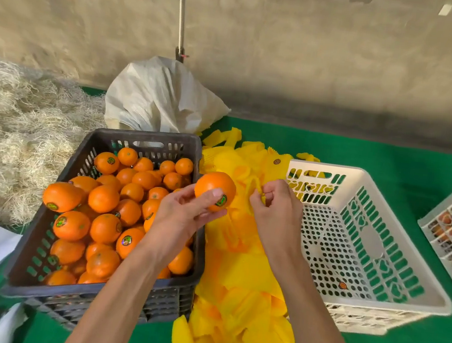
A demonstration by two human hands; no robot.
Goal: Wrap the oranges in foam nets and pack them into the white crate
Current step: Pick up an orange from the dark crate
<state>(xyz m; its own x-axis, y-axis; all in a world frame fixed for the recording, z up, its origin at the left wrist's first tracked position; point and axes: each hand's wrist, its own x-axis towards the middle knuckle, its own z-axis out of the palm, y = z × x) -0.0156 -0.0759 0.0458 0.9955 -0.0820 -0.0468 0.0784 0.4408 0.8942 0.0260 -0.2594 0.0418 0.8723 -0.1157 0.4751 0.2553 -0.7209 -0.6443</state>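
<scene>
One orange (214,190), round sticker unreadable, gripped in left hand (182,214) above dark crate's (107,295) right rim. Right hand (276,211) pinching a yellow foam net (257,188) over the net pile (241,273). Dark crate heaped with stickered oranges (105,213). White crate (366,245) just right of pile, holding only one small sticker.

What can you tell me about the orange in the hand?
The orange is round, bright and shiny, bare of any net. A small dark round sticker sits low on its right side. The left hand holds it up, thumb across its front, between the dark crate and the yellow nets.
</scene>
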